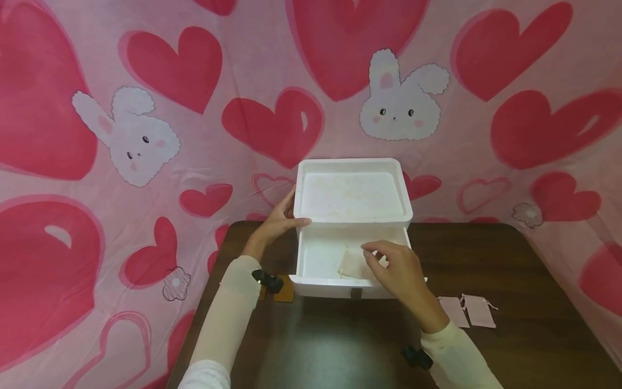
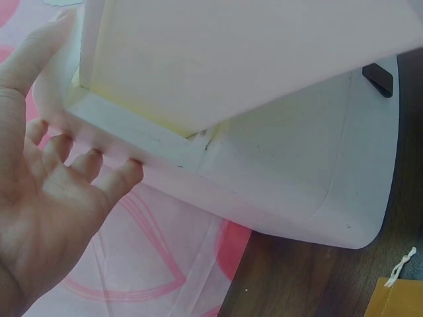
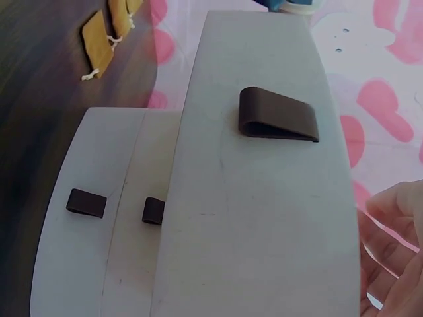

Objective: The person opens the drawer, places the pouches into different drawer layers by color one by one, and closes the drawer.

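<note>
A white drawer unit [image 1: 352,220] stands on the table with its top drawer [image 1: 316,254] pulled out. My left hand [image 1: 277,224] grips the unit's left side, its thumb at the front corner and its fingertips against the side wall [image 2: 165,178]. Inside the drawer lies a pale drawstring pouch [image 1: 353,266]. Over the drawer's right part hovers my right hand [image 1: 398,267], fingers bent loosely beside the pouch, with no held thing visible. In the right wrist view, the drawer front [image 3: 258,218] partly hides that hand [image 3: 396,244].
Two pink pouches [image 1: 478,312] lie on the dark table [image 1: 486,259] to the right. Brown pouches [image 1: 284,290] lie left of the drawer. Dark pull tabs [image 3: 277,115] stick out from the drawer fronts. Behind the unit hangs a pink cloth [image 1: 272,70] with hearts and rabbits.
</note>
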Tool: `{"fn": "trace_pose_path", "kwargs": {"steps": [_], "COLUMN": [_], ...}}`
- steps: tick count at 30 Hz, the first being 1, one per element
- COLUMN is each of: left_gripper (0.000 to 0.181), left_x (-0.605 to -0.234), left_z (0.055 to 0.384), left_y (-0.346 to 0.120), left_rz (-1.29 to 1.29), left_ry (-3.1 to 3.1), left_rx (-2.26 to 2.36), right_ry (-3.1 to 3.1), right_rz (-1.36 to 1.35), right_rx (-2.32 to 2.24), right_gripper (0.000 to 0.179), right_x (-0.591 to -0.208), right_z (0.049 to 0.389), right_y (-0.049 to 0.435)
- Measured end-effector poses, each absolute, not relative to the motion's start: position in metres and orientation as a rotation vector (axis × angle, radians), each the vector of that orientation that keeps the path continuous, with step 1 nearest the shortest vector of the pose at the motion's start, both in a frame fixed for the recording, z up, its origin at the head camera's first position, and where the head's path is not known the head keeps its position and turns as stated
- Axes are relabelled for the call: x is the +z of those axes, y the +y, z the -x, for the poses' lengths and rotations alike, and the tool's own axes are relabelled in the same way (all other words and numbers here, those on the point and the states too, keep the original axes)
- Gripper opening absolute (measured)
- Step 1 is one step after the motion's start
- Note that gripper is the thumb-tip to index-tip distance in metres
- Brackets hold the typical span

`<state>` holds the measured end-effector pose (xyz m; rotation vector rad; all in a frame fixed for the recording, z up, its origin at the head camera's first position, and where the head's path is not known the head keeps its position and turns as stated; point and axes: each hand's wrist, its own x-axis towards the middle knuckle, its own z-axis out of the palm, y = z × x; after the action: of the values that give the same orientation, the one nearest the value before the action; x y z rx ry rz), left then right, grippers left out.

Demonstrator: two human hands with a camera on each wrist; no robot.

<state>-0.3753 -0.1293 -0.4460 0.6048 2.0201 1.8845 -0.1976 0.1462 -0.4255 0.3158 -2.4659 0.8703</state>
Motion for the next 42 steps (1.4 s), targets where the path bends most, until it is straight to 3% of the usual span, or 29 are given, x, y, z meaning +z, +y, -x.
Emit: {"fn": "trace_pose_path", "kwargs": {"steps": [23,42], "left_gripper": [0.104,0.103], "left_x": [-0.446,-0.448], "left_z": [0.376,0.376], "left_y": [-0.130,-0.130], "left_rz": [-0.557,-0.620], "left_ry": [2.021,2.016], "left_rx": [1.881,1.890], "right_ry": [-2.350,-2.355], "right_rz": [-0.385,-0.443], "right_rx": [0.995,1.603], "right_gripper": [0.021,0.013], "right_x": [-0.428,-0.469], "right_z": [0.156,0.129], "right_y": [0.152,0.145]}}
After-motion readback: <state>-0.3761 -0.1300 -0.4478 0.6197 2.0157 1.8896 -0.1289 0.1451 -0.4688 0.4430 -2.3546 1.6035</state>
